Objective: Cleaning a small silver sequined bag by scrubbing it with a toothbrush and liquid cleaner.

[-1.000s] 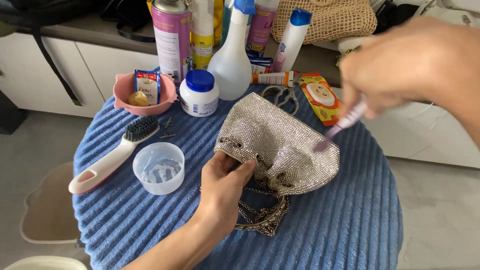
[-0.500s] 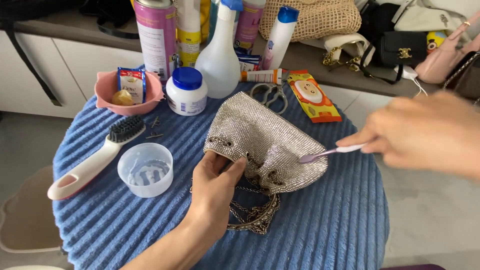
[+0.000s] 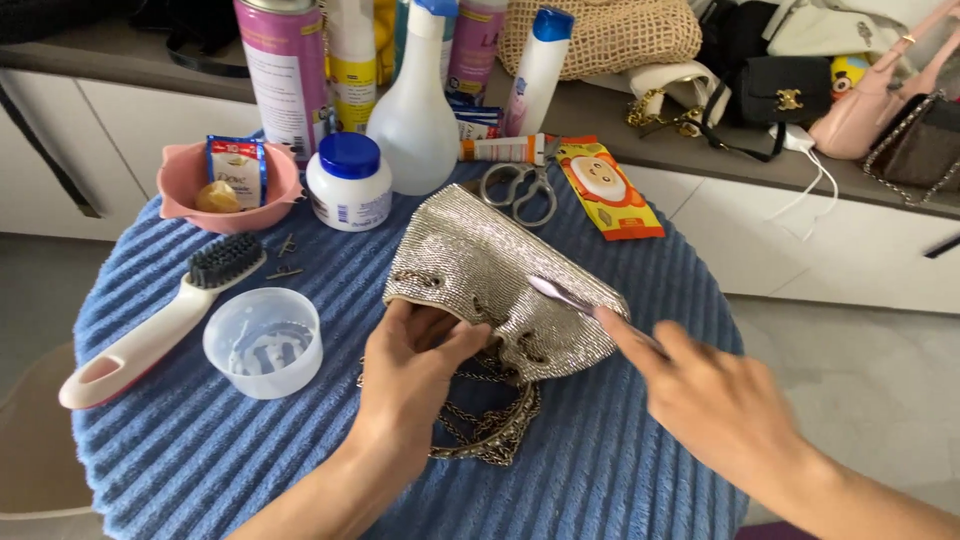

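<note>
A small sparkly silver bag (image 3: 500, 270) with a metal chain (image 3: 490, 435) lies on a blue ribbed cloth (image 3: 620, 470) over a round table. My left hand (image 3: 415, 370) grips the bag's near edge, fingers tucked into its opening. My right hand (image 3: 715, 395) holds a thin toothbrush (image 3: 570, 297) whose head rests on the bag's top surface.
A clear cup of cloudy liquid (image 3: 263, 341) and a white scrub brush (image 3: 160, 320) lie at left. At the back stand a pink bowl (image 3: 230, 185), a white jar (image 3: 348, 182), a spray bottle (image 3: 415, 110), scissors (image 3: 520, 190) and an orange packet (image 3: 608, 188). Handbags (image 3: 780, 90) sit on the counter behind.
My right hand came down from the upper right and brought the toothbrush head onto the bag. My left hand stayed on the bag's edge.
</note>
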